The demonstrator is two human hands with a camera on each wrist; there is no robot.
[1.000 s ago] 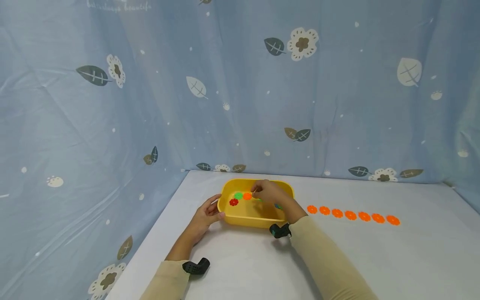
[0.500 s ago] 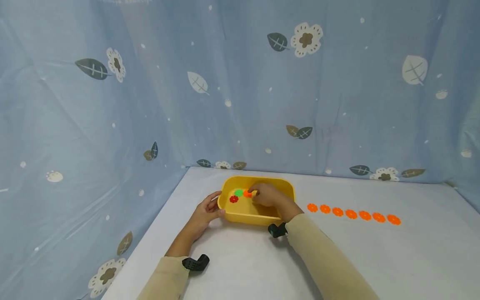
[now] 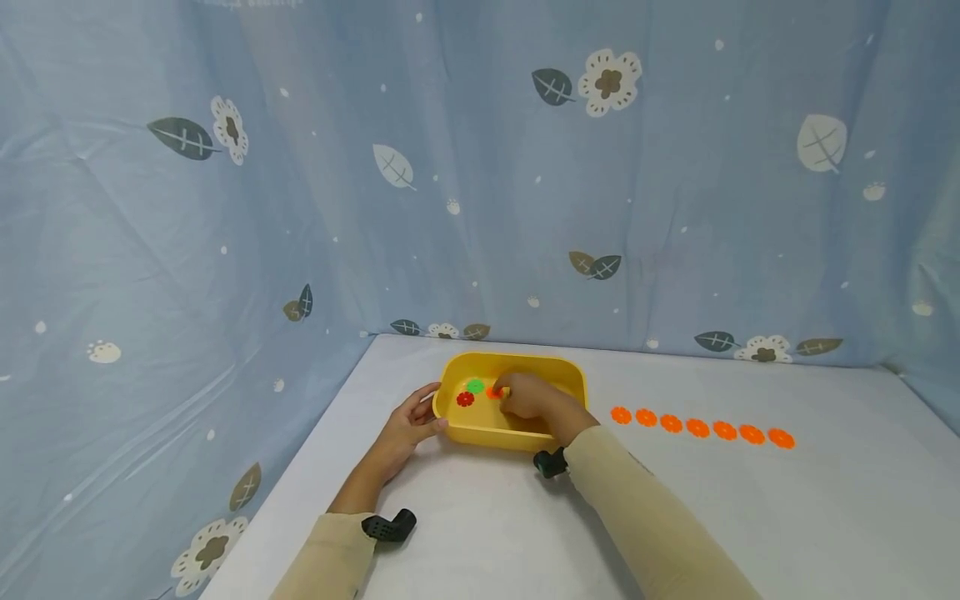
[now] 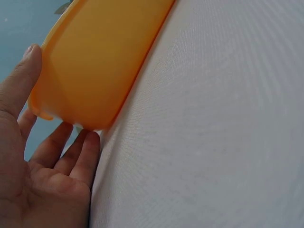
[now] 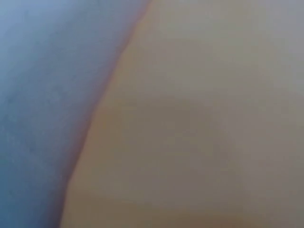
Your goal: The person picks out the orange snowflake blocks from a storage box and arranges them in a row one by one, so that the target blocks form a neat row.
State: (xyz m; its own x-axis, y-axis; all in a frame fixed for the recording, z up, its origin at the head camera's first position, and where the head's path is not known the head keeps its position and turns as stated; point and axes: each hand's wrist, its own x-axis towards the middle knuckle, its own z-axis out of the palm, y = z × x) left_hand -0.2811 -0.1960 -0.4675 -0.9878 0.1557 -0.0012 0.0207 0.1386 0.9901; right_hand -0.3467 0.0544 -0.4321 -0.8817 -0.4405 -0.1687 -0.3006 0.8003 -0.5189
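Observation:
A yellow plastic bin (image 3: 495, 439) stands on the white table. My left hand (image 3: 405, 435) holds its left end, thumb by the near rim and fingers against the end wall; the left wrist view shows this bin (image 4: 95, 61) and hand (image 4: 52, 175) up close. Inside the bin, my right hand (image 3: 528, 396) touches an orange flower-shaped disc (image 3: 492, 393) with a fingertip, thumb apart from it. A green flower-shaped disc (image 3: 476, 386) and a red one (image 3: 465, 399) lie left of it. The right hand hides the bin's right part. The right wrist view is a blur.
Several orange flower-shaped discs (image 3: 697, 427) lie in a row on the white table (image 3: 825, 517), right of the bin. Blue patterned cloth (image 3: 480, 208) hangs behind and at the left. A black wrist device (image 3: 390, 526) sits on the left sleeve.
My right hand has lowered into the bin and its fingertip has come onto the orange disc, which looked tilted half a second ago. The left hand stays at the bin's end.

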